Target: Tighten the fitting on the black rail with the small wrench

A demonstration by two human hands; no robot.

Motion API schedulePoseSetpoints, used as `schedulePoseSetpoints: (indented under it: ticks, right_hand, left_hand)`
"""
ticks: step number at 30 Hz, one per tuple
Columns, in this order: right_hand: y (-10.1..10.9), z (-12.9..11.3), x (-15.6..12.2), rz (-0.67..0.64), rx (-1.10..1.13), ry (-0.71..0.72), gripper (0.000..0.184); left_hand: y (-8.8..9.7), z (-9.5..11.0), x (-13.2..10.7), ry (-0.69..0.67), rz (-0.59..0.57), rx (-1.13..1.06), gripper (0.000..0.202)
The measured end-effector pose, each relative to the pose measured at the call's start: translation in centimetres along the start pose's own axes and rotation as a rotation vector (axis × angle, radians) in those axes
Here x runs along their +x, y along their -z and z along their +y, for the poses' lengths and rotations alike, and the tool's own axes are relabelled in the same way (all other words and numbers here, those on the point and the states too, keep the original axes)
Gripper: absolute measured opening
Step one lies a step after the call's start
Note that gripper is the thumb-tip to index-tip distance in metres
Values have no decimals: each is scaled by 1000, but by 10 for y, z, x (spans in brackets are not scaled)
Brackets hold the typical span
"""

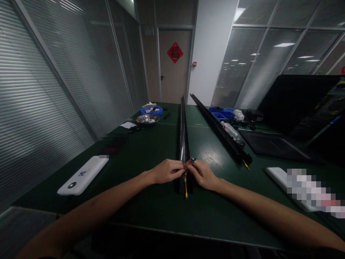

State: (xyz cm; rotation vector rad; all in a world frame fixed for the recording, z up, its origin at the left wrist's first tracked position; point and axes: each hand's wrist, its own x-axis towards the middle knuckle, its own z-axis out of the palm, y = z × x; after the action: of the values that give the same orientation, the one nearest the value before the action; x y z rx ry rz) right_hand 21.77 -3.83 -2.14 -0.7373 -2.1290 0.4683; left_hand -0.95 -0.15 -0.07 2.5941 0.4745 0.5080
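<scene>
A long black channel-shaped rail point(184, 138) lies lengthwise on the green table, its near end between my hands. My left hand point(167, 171) reaches in from the left, with thumb and fingertips pinched together over the rail. From the right, my right hand point(202, 173) meets it there, fingers curled closed. A small shiny metal piece point(193, 159) shows at the right hand's fingers; its kind is unclear. Below the fingertips, a short yellow wire point(186, 189) with a metal tip trails along the rail's near end. What lies between the fingertips is hidden.
A second black rail point(215, 124) lies to the right, with a yellow-green wire point(245, 164) at its end. Beside it are a plastic bottle point(231, 131) and blue bins point(219, 116). A metal bowl point(148, 119) stands far left; a white device point(83, 175) lies nearer.
</scene>
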Motion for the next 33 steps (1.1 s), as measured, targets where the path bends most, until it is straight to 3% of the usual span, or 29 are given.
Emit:
schedulePoseSetpoints:
  ticks: [33]
  right_hand:
    - [-1, 4, 1, -9, 37, -9, 22]
  left_hand:
    - [0, -1, 0, 0, -2, -7, 24]
